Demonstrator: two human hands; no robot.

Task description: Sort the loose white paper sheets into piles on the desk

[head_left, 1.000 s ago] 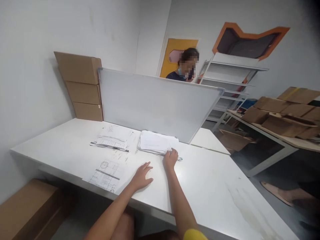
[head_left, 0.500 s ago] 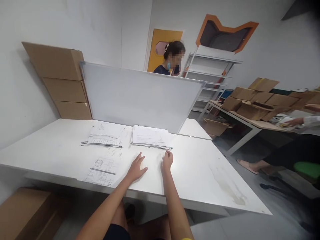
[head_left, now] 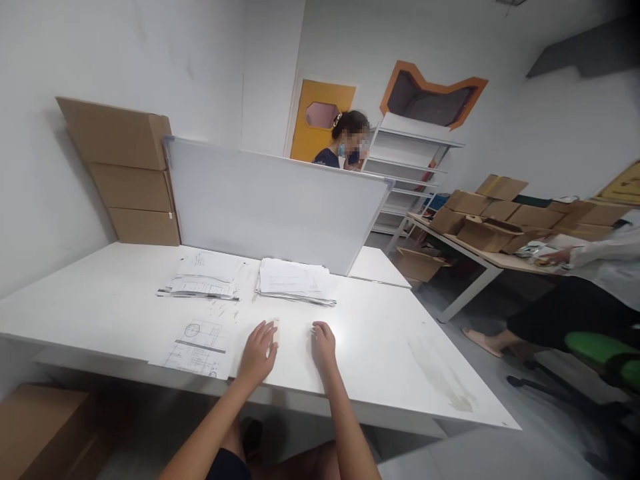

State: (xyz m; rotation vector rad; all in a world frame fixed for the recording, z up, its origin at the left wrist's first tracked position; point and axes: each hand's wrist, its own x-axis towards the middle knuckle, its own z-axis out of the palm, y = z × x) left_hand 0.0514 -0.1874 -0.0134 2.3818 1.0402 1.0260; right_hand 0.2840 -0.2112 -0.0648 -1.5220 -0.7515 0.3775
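My left hand [head_left: 256,355] is over the white table [head_left: 380,347] near its front edge. Between its fingers and thumb is a small, pale, bar-shaped thing [head_left: 275,332], whose kind I cannot make out. To the right, my right hand [head_left: 325,345] is closed, its fingers curled inward; a tiny bit of something may show at the fingertips, too small to name. Beyond both hands lies a thick stack of papers [head_left: 290,277]. A second paper stack [head_left: 203,273] is to its left. One printed sheet [head_left: 195,350] lies left of my left hand, at the table's front edge.
A whiteboard panel [head_left: 275,207] stands along the table's back, beside stacked cardboard boxes [head_left: 135,190]. Behind it is a person [head_left: 327,157] holding a phone. At right, another person's sleeve [head_left: 600,257] reaches toward a table of boxes [head_left: 485,233], near a green chair [head_left: 600,353].
My left hand has moved slightly left and its spread fingers have come in around the pale bar. The right hand remains curled, a little nearer me. The view has tilted up slightly.
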